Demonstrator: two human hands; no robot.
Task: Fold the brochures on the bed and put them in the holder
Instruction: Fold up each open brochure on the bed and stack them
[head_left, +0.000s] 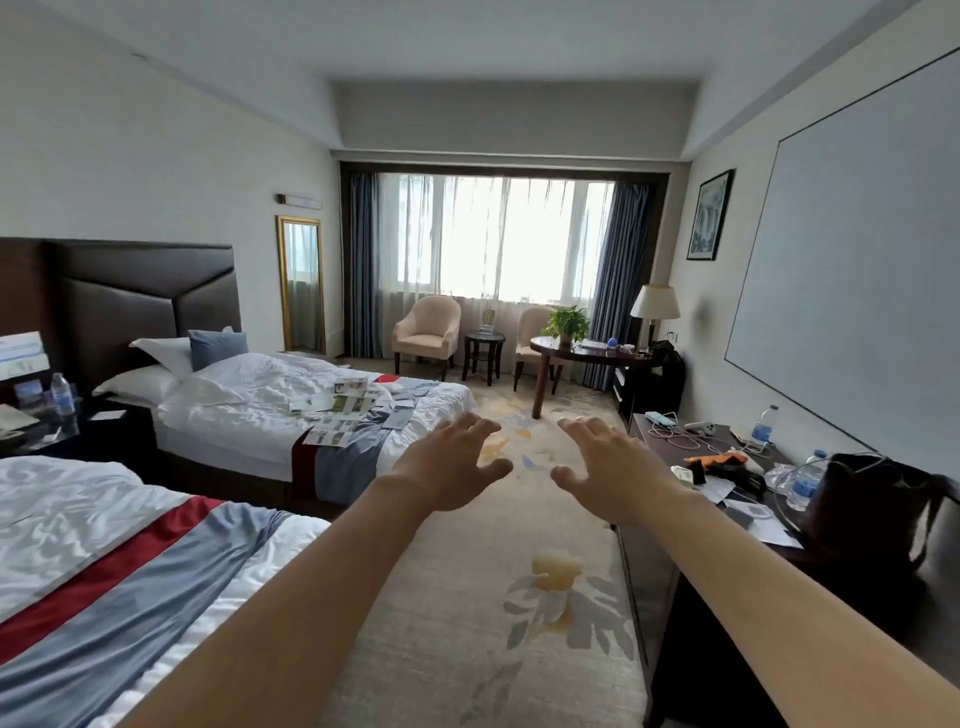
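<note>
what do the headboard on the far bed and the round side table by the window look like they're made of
Headboard: probably dark brown leather or leatherette, padded, judging by its stitched panels and soft sheen. Round side table: apparently dark-stained wood with a slight gloss; too distant to be sure.

Unfolded brochures (347, 406) lie scattered across the far bed (270, 415), near its foot.

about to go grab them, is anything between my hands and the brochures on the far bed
Nothing visible blocks the way. Both the left hand and right hand are open and empty over bare carpet, and the brochures lie uncovered on the far bed.
</note>
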